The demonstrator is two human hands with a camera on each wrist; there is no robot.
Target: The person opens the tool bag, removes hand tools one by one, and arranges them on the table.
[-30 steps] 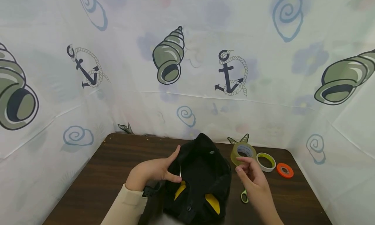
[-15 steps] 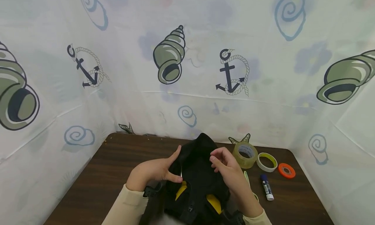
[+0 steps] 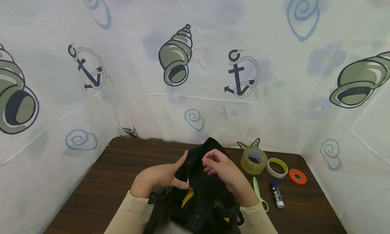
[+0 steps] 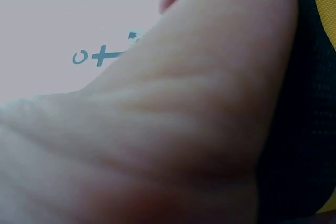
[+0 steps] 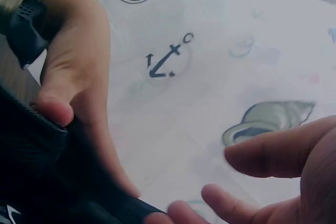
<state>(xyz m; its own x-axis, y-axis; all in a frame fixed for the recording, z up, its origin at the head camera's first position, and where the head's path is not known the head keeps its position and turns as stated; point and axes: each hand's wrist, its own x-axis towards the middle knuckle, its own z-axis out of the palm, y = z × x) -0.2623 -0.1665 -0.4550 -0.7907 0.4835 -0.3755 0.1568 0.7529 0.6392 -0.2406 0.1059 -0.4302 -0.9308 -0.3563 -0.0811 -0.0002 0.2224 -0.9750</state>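
A black zippered bag [image 3: 198, 203] with yellow patches stands at the table's front middle, its zip edge also showing in the right wrist view. My left hand [image 3: 161, 179] grips its left side, the thumb over the zip edge and the fingers behind the fabric. In the left wrist view, that hand's palm fills most of the picture beside the black mesh. My right hand [image 3: 225, 173] is held over the bag's upper part, fingers loosely bent. The right wrist view shows its thumb [image 5: 268, 153] and fingertips apart with nothing between them. The bag's inside is hidden.
Right of the bag lie a clear packing tape roll [image 3: 253, 161], a white tape roll [image 3: 276, 174] and an orange tape roll [image 3: 297, 176]. Nearer are a glue stick [image 3: 277, 194] and light-green scissors [image 3: 256, 186]. A patterned cloth [image 3: 137, 108] surrounds the dark table [image 3: 100, 196].
My right hand has moved left from beside the tape rolls to over the bag, uncovering the glue stick and more of the scissors. My left hand keeps its grip.
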